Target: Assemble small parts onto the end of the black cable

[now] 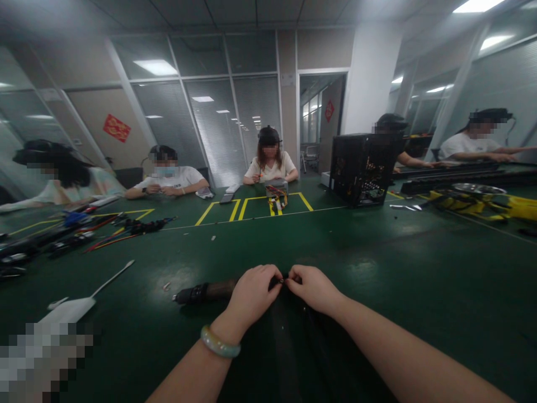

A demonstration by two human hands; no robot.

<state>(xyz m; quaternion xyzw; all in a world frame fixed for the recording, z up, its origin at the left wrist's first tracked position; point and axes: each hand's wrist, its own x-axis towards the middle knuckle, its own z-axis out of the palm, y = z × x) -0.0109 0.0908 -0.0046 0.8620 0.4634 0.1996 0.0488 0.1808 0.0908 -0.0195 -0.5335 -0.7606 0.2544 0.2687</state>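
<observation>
In the head view, my left hand (257, 291) and my right hand (314, 288) meet over the green table, fingertips almost touching. Each has thumb and fingers pinched together. Between them shows a bit of a small dark part (286, 276), too small and covered to name. A dark, barrel-shaped tool with a metal tip, like an electric screwdriver (205, 292), lies just left of my left hand, its right end hidden behind that hand. Below my hands, a dark band (287, 341) runs toward me; I cannot tell whether it joins what I pinch.
A white adapter-like object (71, 310) with a cable lies at left, near wires and black parts (142, 225). Across the green table (201, 240) stand a power supply with cables (277, 190) and a black computer case (358, 168). Yellow straps (461, 204) lie at right. Several people sit around.
</observation>
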